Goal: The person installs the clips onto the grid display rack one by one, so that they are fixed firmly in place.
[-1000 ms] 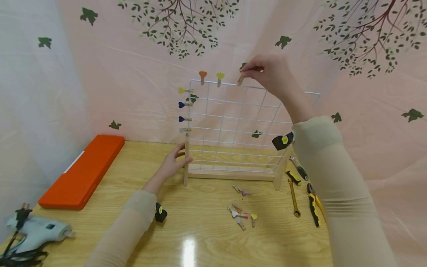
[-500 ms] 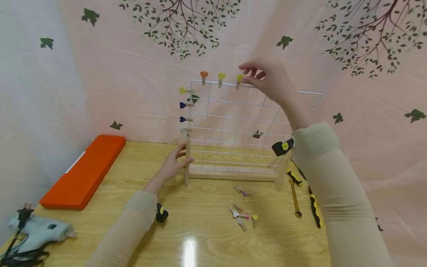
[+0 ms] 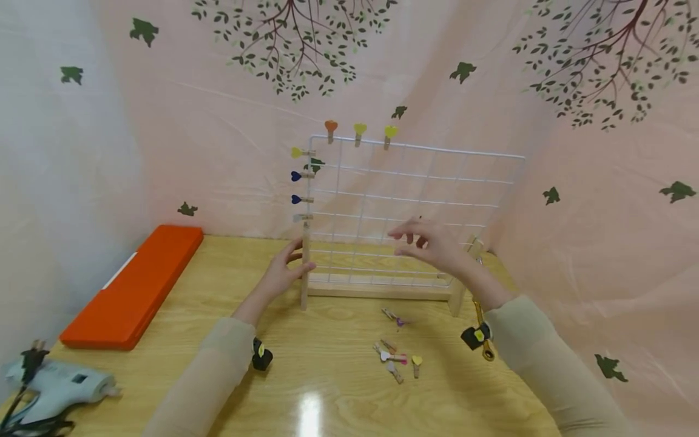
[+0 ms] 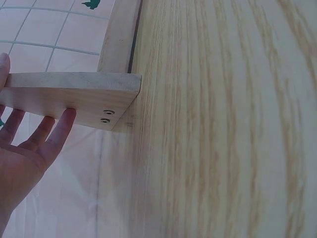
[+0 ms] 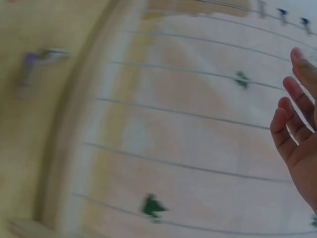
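Observation:
A white wire grid rack [image 3: 453, 150] stands upright on a wooden base [image 3: 377, 289]. Along its top bar sit an orange heart clothespin [image 3: 330, 127], a yellow heart clothespin [image 3: 360, 130] and another yellow heart clothespin [image 3: 390, 132]. Several more, yellow, blue and pale, are clipped down its left side, among them a blue heart clothespin [image 3: 296, 176]. My left hand [image 3: 275, 272] holds the rack's left wooden leg [image 4: 74, 96], thumb at one edge and fingertips on the outer face. In front of the grid, my right hand [image 3: 431, 244] hovers with fingers loosely bent, holding nothing.
Loose clothespins [image 3: 394, 359] lie on the table before the rack. A gold wrench [image 3: 488, 351] is partly covered by my right forearm. At left are a flat orange case [image 3: 136, 285] and a glue gun [image 3: 71, 379] with its cord.
My right hand has let go of the yellow clothespin on the top bar and come down in front of the grid. My left hand stays at the wooden leg.

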`<state>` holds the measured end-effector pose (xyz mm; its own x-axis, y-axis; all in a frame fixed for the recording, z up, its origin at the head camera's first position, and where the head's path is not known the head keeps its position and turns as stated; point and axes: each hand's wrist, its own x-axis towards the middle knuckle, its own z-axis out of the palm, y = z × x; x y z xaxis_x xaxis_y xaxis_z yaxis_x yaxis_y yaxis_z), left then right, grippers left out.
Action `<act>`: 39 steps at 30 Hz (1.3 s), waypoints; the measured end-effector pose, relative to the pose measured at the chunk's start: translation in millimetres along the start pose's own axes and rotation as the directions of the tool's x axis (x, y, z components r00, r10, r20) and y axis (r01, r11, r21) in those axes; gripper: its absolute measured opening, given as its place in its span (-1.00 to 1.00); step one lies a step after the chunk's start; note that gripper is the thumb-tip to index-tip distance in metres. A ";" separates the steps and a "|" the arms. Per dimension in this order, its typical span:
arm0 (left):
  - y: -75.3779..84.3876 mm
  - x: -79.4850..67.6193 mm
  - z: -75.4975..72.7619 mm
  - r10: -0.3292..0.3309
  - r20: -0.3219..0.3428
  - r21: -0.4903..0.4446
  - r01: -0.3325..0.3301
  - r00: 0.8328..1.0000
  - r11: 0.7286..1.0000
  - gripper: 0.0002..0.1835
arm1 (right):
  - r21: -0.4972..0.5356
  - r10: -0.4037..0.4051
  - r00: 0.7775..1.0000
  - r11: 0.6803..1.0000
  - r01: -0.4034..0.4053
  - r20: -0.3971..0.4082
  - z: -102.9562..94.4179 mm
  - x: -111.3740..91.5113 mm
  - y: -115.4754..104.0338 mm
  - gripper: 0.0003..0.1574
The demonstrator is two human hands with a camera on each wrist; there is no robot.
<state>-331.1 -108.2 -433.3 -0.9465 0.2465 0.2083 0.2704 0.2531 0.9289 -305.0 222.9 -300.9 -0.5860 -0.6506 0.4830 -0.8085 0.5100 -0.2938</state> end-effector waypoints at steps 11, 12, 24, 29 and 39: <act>26.3 -11.3 -1.4 -0.012 0.021 -0.023 0.013 1.000 1.000 -0.25 | 0.069 0.270 0.924 0.952 -0.299 0.269 95.8 -71.3 42.1 -0.65; 26.0 -11.2 -1.4 -0.007 0.022 -0.022 0.007 1.000 1.000 -0.25 | 0.078 0.285 0.916 0.945 -0.318 0.283 100.7 -75.0 43.8 -0.66; 27.8 -13.5 -2.5 -0.014 0.023 -0.030 0.014 1.000 0.999 -0.25 | 0.100 0.286 0.905 0.938 -0.331 0.314 124.8 -87.5 49.2 -0.82; 29.3 -14.3 -1.7 -0.024 0.027 -0.032 0.025 0.999 0.999 -0.26 | 0.100 0.274 0.904 0.942 -0.321 0.327 124.1 -86.2 47.4 -0.89; 28.4 -13.6 -3.2 -0.007 0.032 -0.026 0.008 0.999 1.000 -0.24 | 0.268 0.342 0.864 0.851 -0.452 0.370 85.7 -65.4 26.0 -0.85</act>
<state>-311.1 -107.4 -408.7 -0.9421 0.2747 0.1921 0.2585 0.2306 0.9381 -292.4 230.5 -410.8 -0.8029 -0.5960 0.0113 -0.4379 0.5768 -0.6896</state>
